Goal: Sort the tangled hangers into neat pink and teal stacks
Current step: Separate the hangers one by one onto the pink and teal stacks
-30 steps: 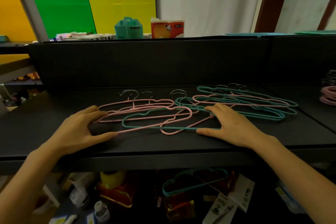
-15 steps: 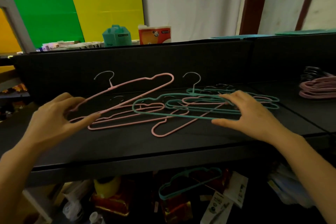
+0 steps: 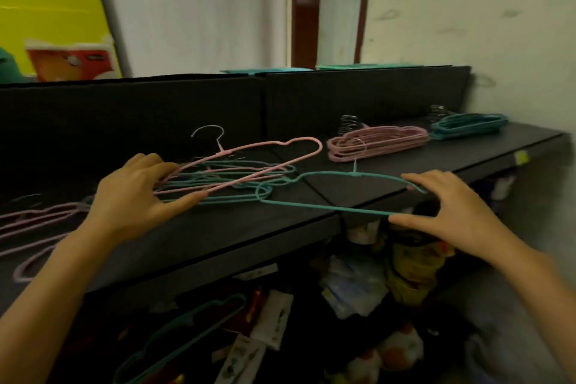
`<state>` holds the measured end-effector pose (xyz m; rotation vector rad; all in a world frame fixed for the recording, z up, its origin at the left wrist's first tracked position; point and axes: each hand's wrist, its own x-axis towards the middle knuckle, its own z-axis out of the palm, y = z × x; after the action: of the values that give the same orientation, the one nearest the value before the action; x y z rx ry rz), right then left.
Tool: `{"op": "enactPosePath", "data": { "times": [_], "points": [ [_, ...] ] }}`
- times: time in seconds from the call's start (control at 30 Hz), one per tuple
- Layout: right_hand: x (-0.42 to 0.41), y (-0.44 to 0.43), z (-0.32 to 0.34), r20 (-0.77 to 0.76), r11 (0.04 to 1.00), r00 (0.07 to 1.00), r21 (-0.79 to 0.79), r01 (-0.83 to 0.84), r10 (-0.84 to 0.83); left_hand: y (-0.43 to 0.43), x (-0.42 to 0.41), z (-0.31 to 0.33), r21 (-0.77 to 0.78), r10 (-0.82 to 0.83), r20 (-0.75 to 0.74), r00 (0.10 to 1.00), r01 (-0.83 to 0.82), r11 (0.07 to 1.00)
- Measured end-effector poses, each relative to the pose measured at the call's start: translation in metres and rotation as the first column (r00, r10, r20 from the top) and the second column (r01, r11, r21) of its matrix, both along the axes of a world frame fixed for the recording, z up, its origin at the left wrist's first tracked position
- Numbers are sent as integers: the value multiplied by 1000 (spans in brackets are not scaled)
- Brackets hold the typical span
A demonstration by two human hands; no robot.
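Note:
My left hand point(image 3: 134, 196) pinches the left end of a pink hanger point(image 3: 268, 153) and holds it tilted above the tangled pile point(image 3: 230, 184) of teal and pink hangers on the black shelf point(image 3: 249, 227). A single teal hanger point(image 3: 327, 207) is lifted off to the right, its right end gripped by my right hand point(image 3: 448, 209) between fingers and thumb. At the back right lies a neat pink stack point(image 3: 377, 143), and beyond it a teal stack point(image 3: 467, 126). More loose pink hangers point(image 3: 34, 221) lie at the far left.
A black back panel point(image 3: 156, 115) runs behind the shelf. Below the shelf sit cluttered packets and bottles point(image 3: 374, 290) and a teal hanger point(image 3: 184, 337). A wall closes the right side beyond the teal stack.
The view has swung right, revealing the sorted stacks. My right hand pulled a teal hanger out of the tangle toward the right; my left hand still holds the raised pink hanger.

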<state>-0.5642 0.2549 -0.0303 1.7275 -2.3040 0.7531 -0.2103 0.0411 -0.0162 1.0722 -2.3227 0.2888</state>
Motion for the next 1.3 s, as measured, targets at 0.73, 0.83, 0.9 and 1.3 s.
{"op": "enactPosePath", "data": {
  "times": [0.73,0.83,0.9,1.3],
  "points": [
    [-284,112,-30,105,969,974,-121,215,-203,9,-343,-4,50,39,187,982,-49,998],
    [-308,99,-29,111,968,973,-127,214,-201,-6,-366,-5,53,64,200,978,-76,996],
    [-325,88,-27,127,968,974,-141,205,-188,-17,-380,-6,46,66,206,976,-77,996],
    [-409,-12,-7,92,988,995,-142,54,-41,-51,-407,-7,155,78,265,961,-122,980]
  ]
}}
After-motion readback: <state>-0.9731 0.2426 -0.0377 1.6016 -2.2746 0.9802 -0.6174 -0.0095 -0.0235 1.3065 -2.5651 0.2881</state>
